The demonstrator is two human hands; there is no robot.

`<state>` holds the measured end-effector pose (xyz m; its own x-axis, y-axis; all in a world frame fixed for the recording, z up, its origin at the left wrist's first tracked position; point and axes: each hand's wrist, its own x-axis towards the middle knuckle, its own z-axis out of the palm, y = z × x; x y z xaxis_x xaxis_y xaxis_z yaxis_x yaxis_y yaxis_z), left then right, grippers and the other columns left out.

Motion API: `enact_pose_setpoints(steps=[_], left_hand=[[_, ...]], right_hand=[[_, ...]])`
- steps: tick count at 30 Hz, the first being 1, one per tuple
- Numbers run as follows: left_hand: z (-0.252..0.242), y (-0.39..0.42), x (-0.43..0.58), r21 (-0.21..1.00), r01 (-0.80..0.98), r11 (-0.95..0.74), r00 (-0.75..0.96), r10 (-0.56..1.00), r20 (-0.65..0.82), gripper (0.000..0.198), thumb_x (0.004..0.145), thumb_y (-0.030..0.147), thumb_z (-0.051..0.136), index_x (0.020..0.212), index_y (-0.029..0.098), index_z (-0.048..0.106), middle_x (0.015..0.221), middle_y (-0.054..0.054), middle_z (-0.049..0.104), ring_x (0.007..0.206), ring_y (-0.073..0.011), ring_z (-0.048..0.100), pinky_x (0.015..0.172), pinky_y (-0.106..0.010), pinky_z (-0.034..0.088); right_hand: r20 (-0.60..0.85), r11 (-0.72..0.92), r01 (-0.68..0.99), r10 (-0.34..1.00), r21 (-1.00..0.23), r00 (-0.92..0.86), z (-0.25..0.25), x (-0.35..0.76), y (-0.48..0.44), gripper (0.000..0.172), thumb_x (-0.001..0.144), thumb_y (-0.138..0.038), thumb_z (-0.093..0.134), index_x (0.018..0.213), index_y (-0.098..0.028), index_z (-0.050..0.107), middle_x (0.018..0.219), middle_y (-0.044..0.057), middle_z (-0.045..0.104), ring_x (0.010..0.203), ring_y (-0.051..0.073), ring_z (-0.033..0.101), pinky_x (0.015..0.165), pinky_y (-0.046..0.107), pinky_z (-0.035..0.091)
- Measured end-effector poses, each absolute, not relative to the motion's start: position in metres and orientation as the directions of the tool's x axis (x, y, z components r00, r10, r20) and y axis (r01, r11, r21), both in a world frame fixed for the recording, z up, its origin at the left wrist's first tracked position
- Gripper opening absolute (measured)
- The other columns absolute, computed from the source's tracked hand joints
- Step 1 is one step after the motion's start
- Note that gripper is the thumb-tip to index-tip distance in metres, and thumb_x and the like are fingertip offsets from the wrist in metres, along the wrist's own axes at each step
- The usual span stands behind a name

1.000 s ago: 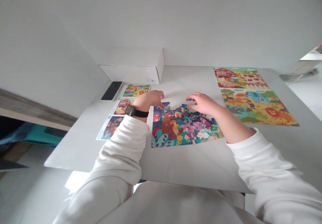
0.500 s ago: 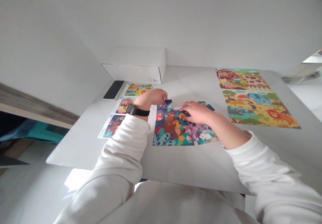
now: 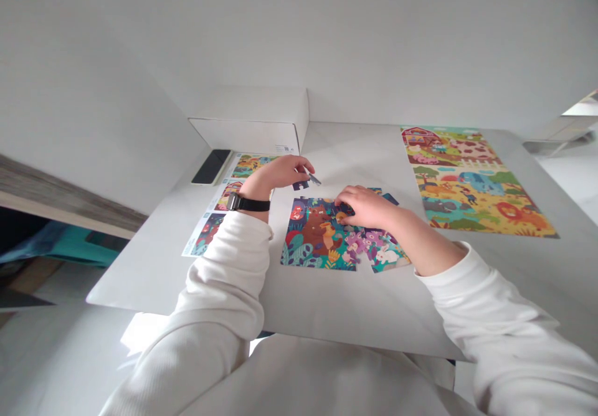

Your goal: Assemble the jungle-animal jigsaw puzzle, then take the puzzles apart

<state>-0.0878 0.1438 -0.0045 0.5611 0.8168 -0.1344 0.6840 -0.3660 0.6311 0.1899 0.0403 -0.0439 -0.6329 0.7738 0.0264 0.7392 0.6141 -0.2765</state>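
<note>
Left hand (image 3: 287,172) appears to pinch a tilted jigsaw piece (image 3: 314,180); dark piece (image 3: 299,186) shows just below its fingers. Right hand (image 3: 364,207) curls over forest-animal jigsaw (image 3: 317,238), grip unclear. Judgement: press lightly, keep tabs level against bending.

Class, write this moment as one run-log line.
left hand: at loose pieces | right hand: on puzzle | puzzle: gap in near edge

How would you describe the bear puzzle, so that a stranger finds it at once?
On the table, look nearer than the white box. Partly under the right hand lies a dark puzzle with a brown bear. Unlike the picture sheet to its left and bright panels to its right, its near edge has a gap.
</note>
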Motion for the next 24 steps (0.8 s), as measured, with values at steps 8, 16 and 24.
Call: enact_pose_setpoints(steps=[8,16,24], left_hand=[[-0.027,0.148,-0.075,0.355,0.839,-0.413,0.452,0.892,-0.03,0.034,0.089,0.026,0.072,0.121,0.021,0.08,0.12,-0.011,0.08,0.107,-0.0235,0.074,0.091,-0.03,0.055],[-0.014,0.139,-0.072,0.301,0.792,-0.531,0.596,0.78,-0.191,0.039,0.081,0.044,0.083,0.117,0.029,0.082,0.121,-0.003,0.08,0.109,-0.023,0.072,0.093,-0.027,0.052],[-0.023,0.123,-0.05,0.176,0.756,-0.631,0.649,0.687,-0.327,0.038,0.073,0.04,0.088,0.108,0.025,0.082,0.11,-0.005,0.081,0.097,-0.0243,0.073,0.079,-0.028,0.05]], right_hand=[[0.046,0.582,0.745,0.797,-0.325,-0.602,-0.042,0.191,0.038,0.054,0.084,-0.025,0.088,0.134,-0.023,0.069,0.133,0.013,0.067,0.123,0.031,0.066,0.106,0.043,0.053],[0.151,0.535,0.713,0.835,-0.453,-0.53,-0.04,0.189,0.043,0.042,0.091,-0.012,0.075,0.132,-0.021,0.073,0.118,0.01,0.075,0.108,0.025,0.072,0.1,0.037,0.054],[0.074,0.408,0.857,0.911,-0.314,-0.406,-0.046,0.198,0.048,0.037,0.098,-0.027,0.073,0.134,-0.018,0.074,0.131,0.016,0.073,0.124,0.032,0.068,0.112,0.043,0.051]])
